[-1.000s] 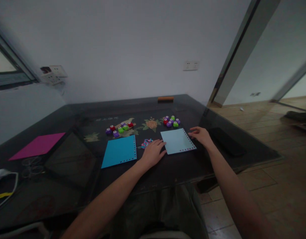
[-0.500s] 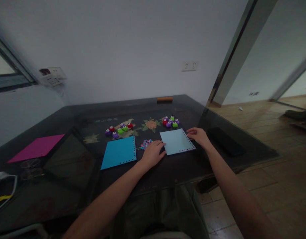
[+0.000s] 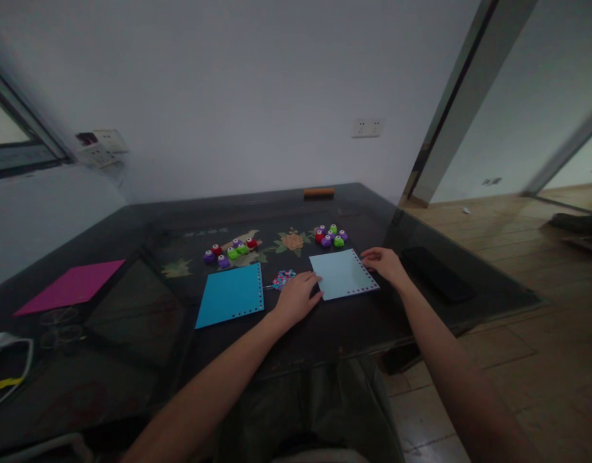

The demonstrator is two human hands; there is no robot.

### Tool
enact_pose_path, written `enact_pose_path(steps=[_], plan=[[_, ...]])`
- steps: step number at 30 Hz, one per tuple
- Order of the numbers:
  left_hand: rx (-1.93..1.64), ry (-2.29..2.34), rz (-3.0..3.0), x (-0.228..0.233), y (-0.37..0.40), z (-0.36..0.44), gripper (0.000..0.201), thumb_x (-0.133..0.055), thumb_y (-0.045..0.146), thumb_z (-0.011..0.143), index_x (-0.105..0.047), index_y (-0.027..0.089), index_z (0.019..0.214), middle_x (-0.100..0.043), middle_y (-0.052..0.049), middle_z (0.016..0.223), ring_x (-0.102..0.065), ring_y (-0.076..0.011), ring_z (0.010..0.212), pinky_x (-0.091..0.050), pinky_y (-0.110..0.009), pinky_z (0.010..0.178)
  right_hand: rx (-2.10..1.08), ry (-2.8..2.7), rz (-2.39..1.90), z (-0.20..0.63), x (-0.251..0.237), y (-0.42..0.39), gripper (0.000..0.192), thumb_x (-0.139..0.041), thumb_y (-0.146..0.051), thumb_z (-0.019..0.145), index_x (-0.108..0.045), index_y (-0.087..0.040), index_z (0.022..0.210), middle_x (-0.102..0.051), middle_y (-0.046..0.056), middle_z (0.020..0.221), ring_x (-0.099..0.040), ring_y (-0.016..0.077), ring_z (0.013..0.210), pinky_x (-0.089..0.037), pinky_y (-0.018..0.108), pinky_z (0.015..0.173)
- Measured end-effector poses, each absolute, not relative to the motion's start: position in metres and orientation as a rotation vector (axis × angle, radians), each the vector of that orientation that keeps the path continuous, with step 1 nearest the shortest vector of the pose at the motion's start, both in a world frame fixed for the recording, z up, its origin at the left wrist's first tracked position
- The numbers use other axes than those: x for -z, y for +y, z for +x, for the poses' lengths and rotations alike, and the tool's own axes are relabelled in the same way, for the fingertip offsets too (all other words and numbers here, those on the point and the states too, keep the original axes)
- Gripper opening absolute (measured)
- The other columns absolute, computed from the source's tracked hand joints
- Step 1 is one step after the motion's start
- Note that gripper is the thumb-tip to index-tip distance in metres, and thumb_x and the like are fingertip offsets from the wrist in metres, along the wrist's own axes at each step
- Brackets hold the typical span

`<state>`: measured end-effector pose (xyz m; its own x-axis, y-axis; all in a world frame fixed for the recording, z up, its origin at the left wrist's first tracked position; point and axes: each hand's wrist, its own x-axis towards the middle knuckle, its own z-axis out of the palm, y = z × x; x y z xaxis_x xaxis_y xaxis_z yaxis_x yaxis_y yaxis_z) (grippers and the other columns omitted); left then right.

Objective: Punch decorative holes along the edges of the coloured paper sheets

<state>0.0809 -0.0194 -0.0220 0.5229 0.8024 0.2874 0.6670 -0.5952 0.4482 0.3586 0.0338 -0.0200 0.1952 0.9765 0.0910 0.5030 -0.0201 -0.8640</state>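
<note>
As viewed from the head camera, noted pale blue rectangular sheet (image 3: 341,273) with round holes along right and near edges, lying flat on glossy black table (image 3: 334,328) between both hands. Observed left hand (image 3: 297,294) at left edge of sheet, palm down, fingers extended and close together, thumb set apart, fingertips touching the edge. Observed right hand (image 3: 383,262) at right, holed edge, fingers bent toward thumb; unable to tell whether pinching the edge or merely resting beside it. Just beyond left hand, recorded pile of small pink and blue pieces (image 3: 283,278). Farther left, found bright blue sheet (image 3: 231,294), likewise holed along two edges. Behind both sheets, logged left cluster of purple, red and green eye-topped pieces (image 3: 233,253) and similar right cluster (image 3: 330,236).
</note>
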Motion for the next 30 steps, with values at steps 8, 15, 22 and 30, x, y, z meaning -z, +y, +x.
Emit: enact_pose_path(steps=[8, 15, 22, 30], plan=[[-0.986, 1.034, 1.567, 0.010, -0.023, 0.086, 0.030, -0.055, 0.019, 0.080, -0.059, 0.019, 0.110, -0.055, -0.011, 0.125, -0.048, -0.0232, 0.120, -0.037, -0.039, 0.102, -0.755, -1.357, -1.640, 0.360, 0.018, 0.031, 0.010, -0.065, -0.009, 0.070, -0.065, -0.012, 0.079, -0.063, 0.003, 0.065, -0.060, 0.0115, 0.055, -0.054, 0.023, 0.051], [-0.945, 0.870, 0.989, -0.010, -0.037, 0.088, 0.029, -0.057, 0.021, 0.080, -0.055, 0.024, 0.109, -0.041, -0.009, 0.138, -0.041, -0.0235, 0.126, -0.040, -0.044, 0.099, -0.854, -1.314, -1.626, 0.356, 0.011, 0.025, 0.005, -0.063, -0.010, 0.073, -0.065, -0.012, 0.077, -0.062, 0.003, 0.064, -0.059, 0.0109, 0.055, -0.052, 0.020, 0.046], [-0.899, 0.786, 0.934, -0.009, -0.037, 0.088, 0.028, -0.060, 0.023, 0.080, -0.055, 0.022, 0.108, -0.047, -0.010, 0.133, -0.041, -0.0243, 0.126, -0.040, -0.047, 0.099, -0.872, -1.319, -1.625, 0.357, 0.012, 0.026, 0.005, -0.063, -0.012, 0.073, -0.065, -0.012, 0.078, -0.064, 0.003, 0.066, -0.059, 0.0110, 0.055, -0.052, 0.021, 0.048], [-0.876, 0.838, 1.054, -0.004, -0.035, 0.088, 0.026, -0.053, 0.021, 0.085, -0.054, 0.022, 0.110, -0.043, -0.010, 0.137, -0.043, -0.0227, 0.125, -0.047, -0.041, 0.094, -0.859, -1.332, -1.622, 0.358, 0.014, 0.027, 0.006, -0.064, -0.014, 0.073, -0.065, -0.011, 0.078, -0.065, 0.004, 0.066, -0.060, 0.0112, 0.055, -0.052, 0.020, 0.048]])
